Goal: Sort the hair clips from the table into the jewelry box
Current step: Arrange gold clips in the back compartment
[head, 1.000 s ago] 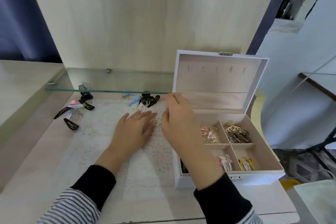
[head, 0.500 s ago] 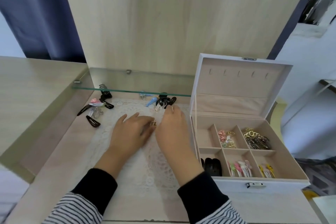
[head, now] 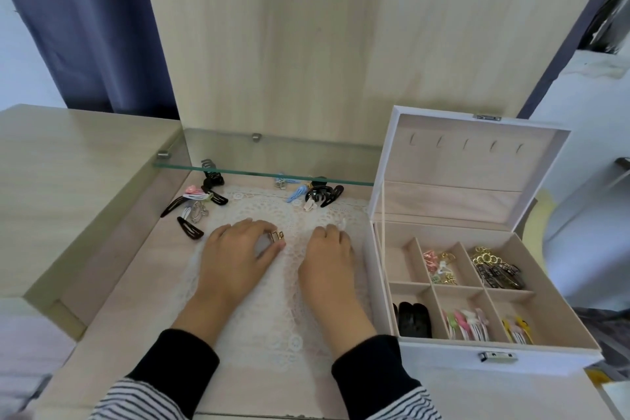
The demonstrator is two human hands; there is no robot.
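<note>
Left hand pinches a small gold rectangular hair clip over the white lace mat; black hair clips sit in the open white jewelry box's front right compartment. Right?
One slip: in the head view the black hair clips lie in the front left compartment of the open white jewelry box. The left hand does pinch the small gold rectangular hair clip over the white lace mat.

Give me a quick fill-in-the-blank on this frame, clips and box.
The left hand pinches a clip coloured ___.
The box has its lid ___.
Its black clips lie in the front-___ compartment.
The clips in the front-right compartment are mostly ___.
Missing words: gold; open; left; yellow.
</note>
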